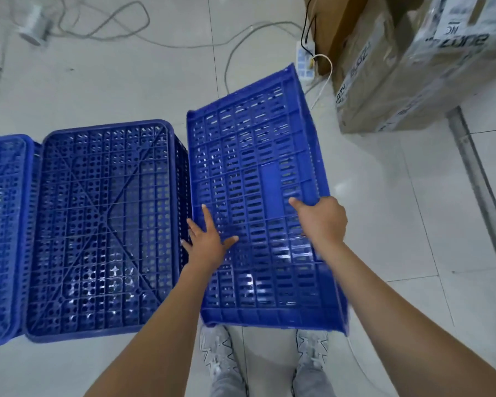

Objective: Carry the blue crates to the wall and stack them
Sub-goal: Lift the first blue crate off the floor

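At centre, toward 1 o'clock: tilted crate, blue, perforated, turned on its side with a long wall facing up; lower edge above two grey shoes at 6 o'clock. Whether touching floor: cannot tell.

Right hand, on crate's 3 o'clock edge: fingers curled over the rim, grasping it, thumb laid on the slotted wall.

Left hand, on crate's 9 o'clock edge: fingers spread flat, pressed against the wall, not clenched; little finger side down in the gap beside the neighbour.

At 9 o'clock: second crate, blue, flat on the floor, upright, empty, diagonal ribs across its base; just beside the tilted crate.

At far 9 o'clock: third crate, blue, cut by the frame edge, touching the second.

At 1 to 2 o'clock: cardboard boxes, taped, printed labels, blurred.

At 12 o'clock: power strip beside the boxes, black and white leads plugged in.

At 10 to 11 o'clock: loose grey cables on pale tiles; small round grey object, blurred.
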